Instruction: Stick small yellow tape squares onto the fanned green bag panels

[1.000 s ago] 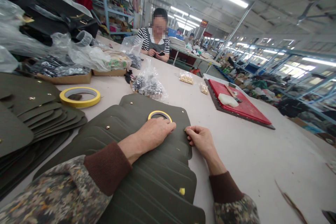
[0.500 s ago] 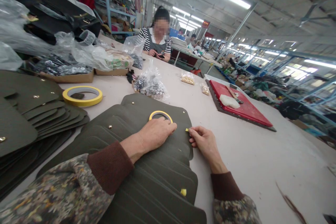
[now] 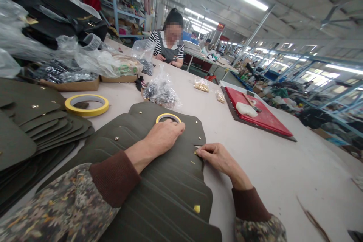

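Note:
My left hand (image 3: 163, 135) is closed on a roll of yellow tape (image 3: 169, 116) above the dark green panels (image 3: 167, 181), which overlap in a fanned stack. Between the thumb and fingers of my right hand (image 3: 217, 158) is a small piece of yellow tape (image 3: 196, 152), at the right edge of a panel close to a short slit. Gold studs (image 3: 117, 138) dot the upper panels. Another yellow tape piece (image 3: 196, 208) sticks on a panel nearer to me.
At left lie a larger tape roll (image 3: 86, 105) and more fanned panels (image 3: 53, 121). Beyond are a bag of dark parts (image 3: 161, 90), small bags of gold parts (image 3: 201, 84) and a red board (image 3: 255, 111) with a hammer on it. A co-worker (image 3: 170, 41) sits across the table.
My right hand has moved down and slightly left with the tape piece, onto the panel edge. My left hand and the tape roll have shifted slightly left and up.

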`<act>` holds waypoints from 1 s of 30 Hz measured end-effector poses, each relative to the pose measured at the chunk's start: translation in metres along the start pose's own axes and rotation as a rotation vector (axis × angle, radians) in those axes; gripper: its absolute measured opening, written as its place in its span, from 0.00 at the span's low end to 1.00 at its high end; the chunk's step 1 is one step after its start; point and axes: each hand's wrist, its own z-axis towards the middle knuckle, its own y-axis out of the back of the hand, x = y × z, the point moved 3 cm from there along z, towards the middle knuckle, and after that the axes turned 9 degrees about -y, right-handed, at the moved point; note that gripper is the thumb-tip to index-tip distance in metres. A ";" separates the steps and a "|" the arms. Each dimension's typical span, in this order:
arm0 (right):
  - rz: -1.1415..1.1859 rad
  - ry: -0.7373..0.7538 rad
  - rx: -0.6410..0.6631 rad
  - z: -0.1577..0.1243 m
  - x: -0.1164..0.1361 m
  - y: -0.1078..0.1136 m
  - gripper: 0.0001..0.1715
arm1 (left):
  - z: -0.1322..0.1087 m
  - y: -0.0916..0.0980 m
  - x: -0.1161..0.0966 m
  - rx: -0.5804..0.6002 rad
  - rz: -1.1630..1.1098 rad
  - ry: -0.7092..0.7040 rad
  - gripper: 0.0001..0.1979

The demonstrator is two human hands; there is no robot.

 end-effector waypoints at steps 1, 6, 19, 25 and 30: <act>0.030 0.016 -0.063 0.001 0.000 0.002 0.15 | 0.000 -0.002 0.001 0.022 0.011 0.011 0.06; -0.026 0.253 -0.514 0.010 0.003 0.004 0.15 | 0.000 -0.004 0.002 0.059 0.005 -0.019 0.07; 0.329 0.244 -0.394 -0.001 0.007 0.003 0.11 | -0.007 0.007 -0.011 -0.161 -0.237 -0.162 0.12; 0.189 0.500 -0.391 -0.019 0.039 -0.004 0.11 | -0.010 0.007 -0.015 -0.164 -0.292 -0.130 0.23; 0.046 0.595 -0.477 -0.025 0.049 -0.010 0.07 | -0.011 0.005 -0.021 -0.140 -0.278 -0.154 0.19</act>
